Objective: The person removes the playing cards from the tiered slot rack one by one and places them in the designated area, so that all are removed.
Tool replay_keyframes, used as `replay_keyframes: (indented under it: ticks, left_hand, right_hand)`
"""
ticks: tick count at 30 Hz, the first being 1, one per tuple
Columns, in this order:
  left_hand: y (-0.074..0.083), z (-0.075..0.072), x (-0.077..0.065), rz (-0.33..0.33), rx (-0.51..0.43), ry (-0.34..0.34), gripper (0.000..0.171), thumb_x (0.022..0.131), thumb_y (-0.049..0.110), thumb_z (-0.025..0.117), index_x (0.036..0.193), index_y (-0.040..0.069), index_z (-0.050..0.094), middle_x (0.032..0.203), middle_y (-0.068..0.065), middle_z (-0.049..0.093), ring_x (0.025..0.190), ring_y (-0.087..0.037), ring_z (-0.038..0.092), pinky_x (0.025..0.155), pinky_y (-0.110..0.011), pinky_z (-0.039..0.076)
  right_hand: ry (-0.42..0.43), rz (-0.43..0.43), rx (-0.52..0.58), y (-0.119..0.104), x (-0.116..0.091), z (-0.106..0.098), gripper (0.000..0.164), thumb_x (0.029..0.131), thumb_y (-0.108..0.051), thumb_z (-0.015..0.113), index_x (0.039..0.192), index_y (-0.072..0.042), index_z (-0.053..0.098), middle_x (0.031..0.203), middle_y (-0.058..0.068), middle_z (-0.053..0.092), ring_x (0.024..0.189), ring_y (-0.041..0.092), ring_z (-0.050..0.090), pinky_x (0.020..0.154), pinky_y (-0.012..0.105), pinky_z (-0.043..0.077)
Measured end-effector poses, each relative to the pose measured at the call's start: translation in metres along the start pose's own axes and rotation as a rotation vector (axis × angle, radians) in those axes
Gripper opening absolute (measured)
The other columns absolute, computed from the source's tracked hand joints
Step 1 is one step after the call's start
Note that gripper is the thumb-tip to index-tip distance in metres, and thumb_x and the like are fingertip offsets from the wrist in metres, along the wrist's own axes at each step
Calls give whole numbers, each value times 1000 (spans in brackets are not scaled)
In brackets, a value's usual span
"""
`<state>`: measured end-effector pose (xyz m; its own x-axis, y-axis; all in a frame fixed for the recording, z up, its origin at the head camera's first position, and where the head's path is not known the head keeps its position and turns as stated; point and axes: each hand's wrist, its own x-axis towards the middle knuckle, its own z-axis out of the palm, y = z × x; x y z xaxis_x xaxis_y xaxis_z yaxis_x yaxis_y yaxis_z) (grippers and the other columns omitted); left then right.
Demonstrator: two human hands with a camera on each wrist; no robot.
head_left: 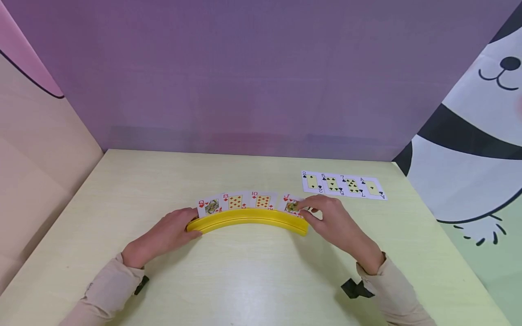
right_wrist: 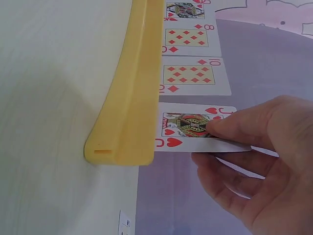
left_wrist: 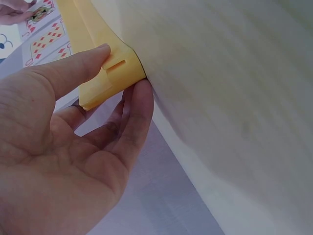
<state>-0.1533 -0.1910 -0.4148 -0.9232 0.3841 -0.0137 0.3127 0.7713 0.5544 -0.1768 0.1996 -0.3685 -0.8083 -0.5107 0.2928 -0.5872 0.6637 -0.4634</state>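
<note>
The jack of hearts (right_wrist: 187, 126) is pinched by fingers of the right hand (head_left: 340, 225) at the right end of the yellow card holder (head_left: 248, 216). The left end is gripped by fingers of the left hand (head_left: 163, 234)

The curved yellow holder (head_left: 248, 216) is gripped at its left end by the left hand (head_left: 169, 232). A jack (head_left: 291, 206) at the right end is pinched by the right hand (head_left: 336, 222). Four cards (head_left: 350, 185) are laid farther back.
</note>
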Motion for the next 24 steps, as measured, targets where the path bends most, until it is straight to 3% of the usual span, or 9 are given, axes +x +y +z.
replay_keyframes:
  ticks: [9,17,24]
  left_hand:
    - [-4,-1,1,10,-43,-15,45,87,14,78,126,1,61,111,-6,66,88,-18,55,77,-34,48]
    - [-3,-1,2,21,-51,-8,44,87,13,78,125,1,61,109,-6,66,87,-18,55,76,-34,47]
    - [-3,-1,1,-2,-43,-14,44,87,13,78,126,1,61,110,-7,66,88,-19,55,77,-34,48]
  right_hand:
    - [124,-20,30,2,-2,-10,17,90,0,70,102,-11,76,103,-1,74,89,15,69,72,33,56]
    - [255,-23,80,13,-2,-17,22,90,5,68,102,-12,76,103,-2,74,88,13,67,75,18,52]
    - [377,28,96,30,2,-25,23,93,4,64,109,-9,75,107,7,73,88,15,62,77,11,47]
